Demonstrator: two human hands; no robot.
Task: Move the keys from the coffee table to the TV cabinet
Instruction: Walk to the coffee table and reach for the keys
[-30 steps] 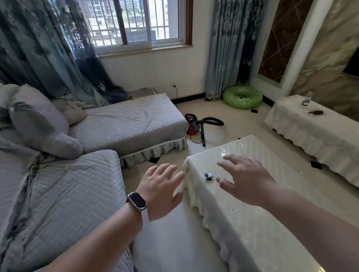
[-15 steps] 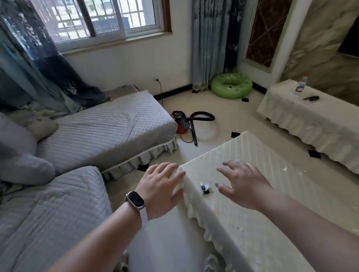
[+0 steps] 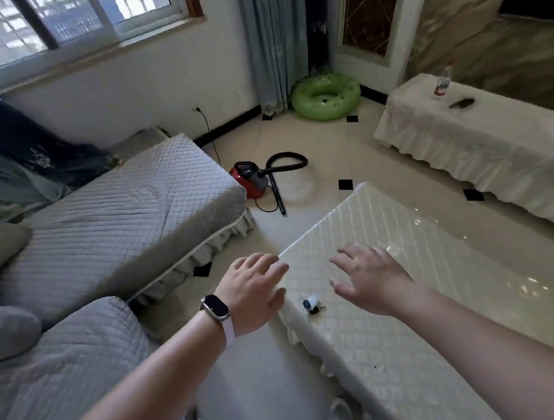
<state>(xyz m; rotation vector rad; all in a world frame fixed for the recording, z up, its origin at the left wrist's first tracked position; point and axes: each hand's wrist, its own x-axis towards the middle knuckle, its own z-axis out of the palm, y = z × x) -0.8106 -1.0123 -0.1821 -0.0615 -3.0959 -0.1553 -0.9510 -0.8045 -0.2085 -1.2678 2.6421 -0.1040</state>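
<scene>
The keys (image 3: 311, 305), a small bunch with a white and dark fob, lie near the left edge of the coffee table (image 3: 410, 348), which has a cream patterned cover. My right hand (image 3: 369, 278) hovers open just right of the keys, fingers spread, not touching them. My left hand (image 3: 255, 290), with a smartwatch on its wrist, is open beside the table's left edge, left of the keys. The TV cabinet (image 3: 481, 149), under a white cloth, stands at the far right.
A bottle (image 3: 442, 81) and a dark object (image 3: 462, 103) sit on the cabinet. A red vacuum cleaner (image 3: 250, 179) with its hose lies on the floor beyond the table. A green swim ring (image 3: 325, 97) lies by the curtain. A grey quilted sofa (image 3: 106, 228) fills the left.
The view has tilted down and moved forward toward the table. The keys now appear lower, between my two hands. Both hands stay open and spread.
</scene>
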